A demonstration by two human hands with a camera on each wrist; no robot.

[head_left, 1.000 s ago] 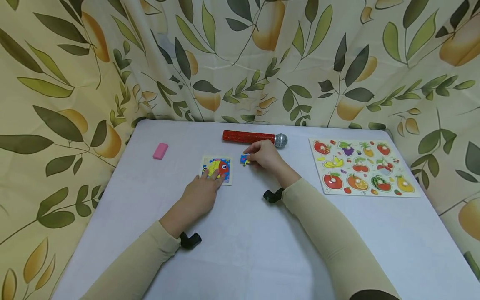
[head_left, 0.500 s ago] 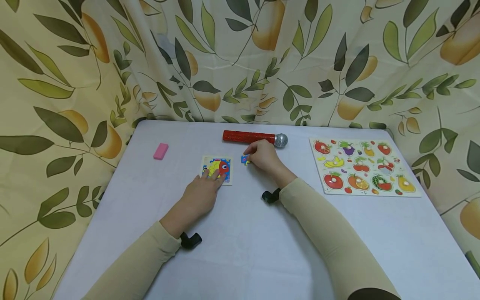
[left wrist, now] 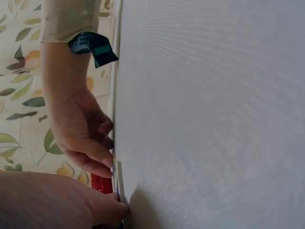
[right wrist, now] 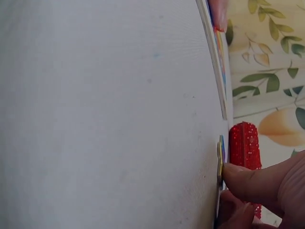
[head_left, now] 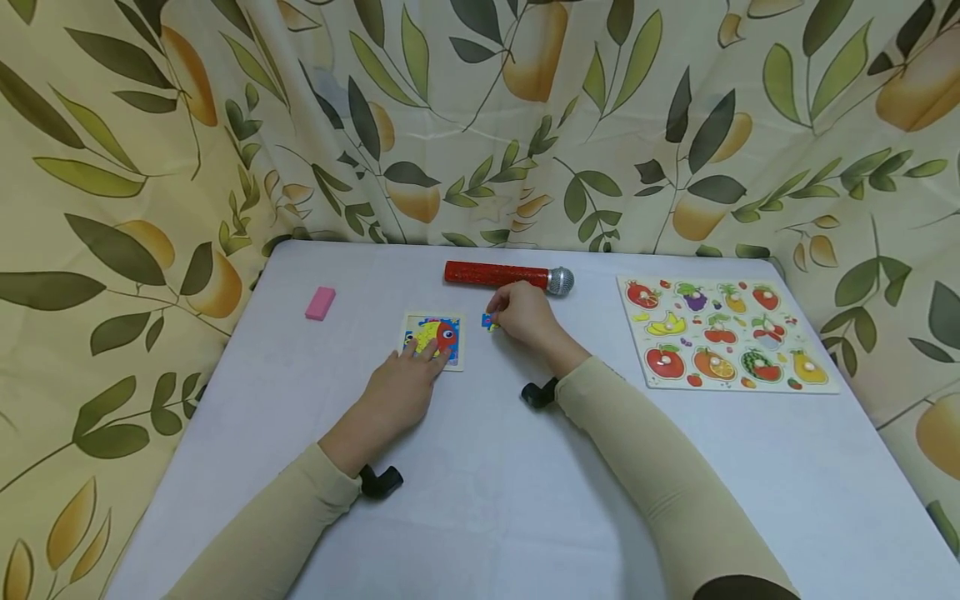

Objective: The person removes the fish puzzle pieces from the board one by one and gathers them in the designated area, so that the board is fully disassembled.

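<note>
A small square jigsaw puzzle (head_left: pixel 435 324) with a red and yellow fish lies flat in a pale frame at the table's middle. My left hand (head_left: pixel 395 389) rests its outstretched fingers on the lower part of this puzzle, and the left wrist view shows a digit at the frame's edge. Just right of it, my right hand (head_left: pixel 524 315) pinches a small blue and yellow puzzle piece (head_left: pixel 487 322), partly hidden by the fingers. In the right wrist view the piece (right wrist: pixel 220 160) stands low at the tabletop, apart from the framed puzzle (right wrist: pixel 217 67).
Behind the right hand lies a red glittery microphone (head_left: pixel 497 273) with a silver head. A fruit puzzle board (head_left: pixel 731 337) lies at the right, and a pink block (head_left: pixel 321 303) at the left. White cloth covers the table (head_left: pixel 480 500); a leaf-patterned curtain (head_left: pixel 480 125) hangs behind.
My right wrist has shifted slightly left, and the fingers now cover more of the puzzle piece, which stays in nearly the same spot. My left hand and the framed puzzle have not moved.
</note>
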